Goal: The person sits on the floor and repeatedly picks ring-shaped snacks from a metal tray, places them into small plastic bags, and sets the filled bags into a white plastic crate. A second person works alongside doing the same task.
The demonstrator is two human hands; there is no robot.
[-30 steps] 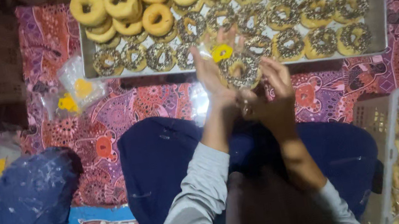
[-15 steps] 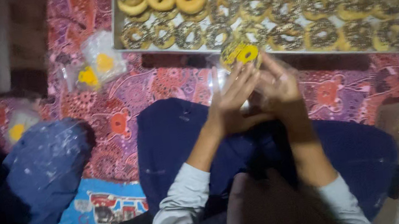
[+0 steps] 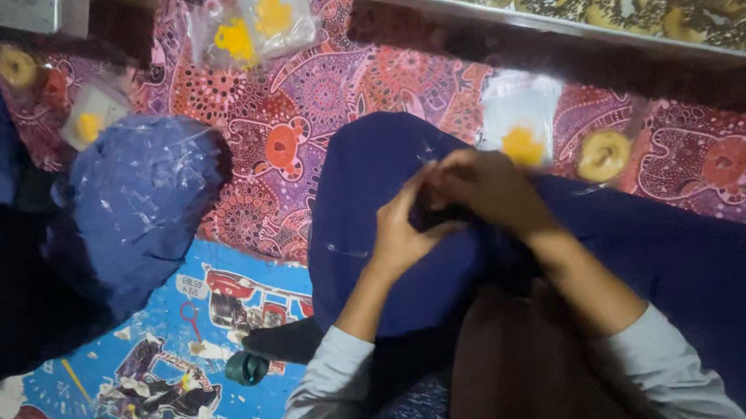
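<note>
Our left hand (image 3: 401, 235) and right hand (image 3: 487, 189) close over something hidden; nearby bag (image 3: 520, 116) looks light, slippery; pinch its edge.

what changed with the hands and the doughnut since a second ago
Both hands came down from the tray edge to the lap: the left hand and right hand now meet over a small dark thing. The bagged doughnut held up before is out of them; a bagged doughnut lies on the cloth. The doughnuts on the tray stayed put.

Tray (image 3: 462, 14) lies beyond both hands (image 3: 450, 203), doughnut (image 3: 603, 155) between.
</note>
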